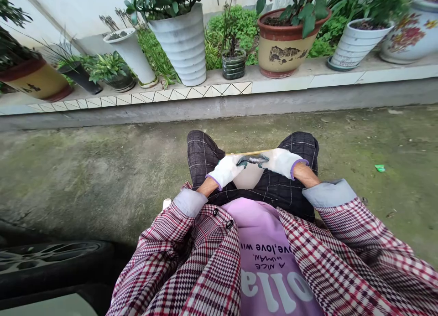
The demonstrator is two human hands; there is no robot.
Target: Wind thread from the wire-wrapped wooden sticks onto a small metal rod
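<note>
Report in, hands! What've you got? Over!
Left hand, right hand: gloved, both holding silvery thing. Too small to identify. Yellow strip just beyond.

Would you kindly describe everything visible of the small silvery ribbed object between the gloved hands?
The small silvery ribbed object looks metallic and lies nearly level between the white-gloved left hand and right hand, which hold it. Dark glove fingertips obscure its ends, so its full shape is unclear. A thin yellow strip runs just beyond.
</note>
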